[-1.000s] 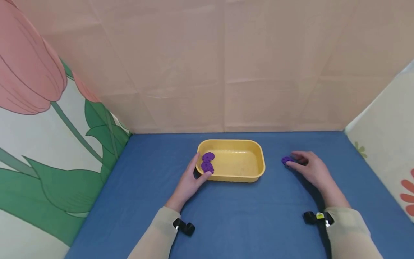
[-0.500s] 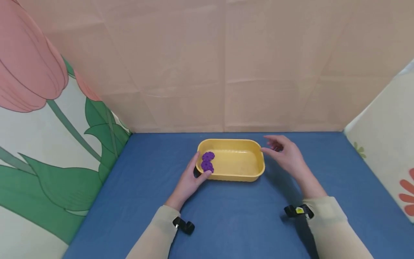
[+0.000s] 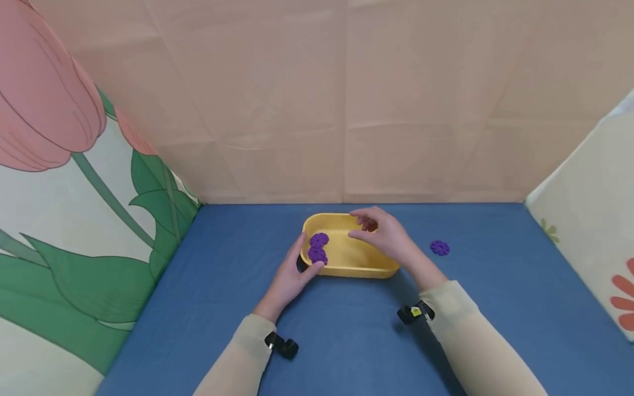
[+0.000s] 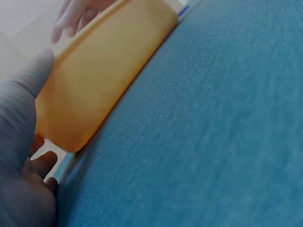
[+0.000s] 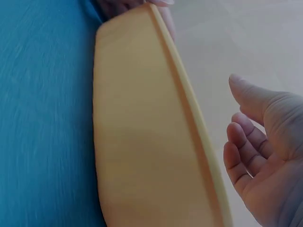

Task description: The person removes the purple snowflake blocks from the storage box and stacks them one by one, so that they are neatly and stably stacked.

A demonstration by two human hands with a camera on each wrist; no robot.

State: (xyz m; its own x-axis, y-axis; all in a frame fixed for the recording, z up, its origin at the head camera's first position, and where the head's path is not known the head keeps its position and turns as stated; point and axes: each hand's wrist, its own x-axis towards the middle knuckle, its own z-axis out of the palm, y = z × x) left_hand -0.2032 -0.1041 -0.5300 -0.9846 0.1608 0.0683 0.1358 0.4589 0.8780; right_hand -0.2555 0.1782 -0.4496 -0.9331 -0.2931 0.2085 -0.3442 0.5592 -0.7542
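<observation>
Blue tabletop [image 3: 342, 335]: yellow tray [image 3: 354, 271]; purple disc [image 3: 440, 248] apart, to right.

Right hand [image 3: 383, 234] moved over yellow tray [image 3: 354, 272], purple disc [image 3: 440, 248] uncovered

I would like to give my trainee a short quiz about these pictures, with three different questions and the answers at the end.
1. True or false: a purple piece lies outside the yellow tray, on the blue surface.

2. What does the left hand hold?
A) the purple piece outside the yellow tray
B) the left end of the yellow tray
C) nothing

3. Fill in: the right hand, over the yellow tray, has ____ between its thumb and fingers.

Key: 1. True. 2. B. 3. Nothing.
</observation>
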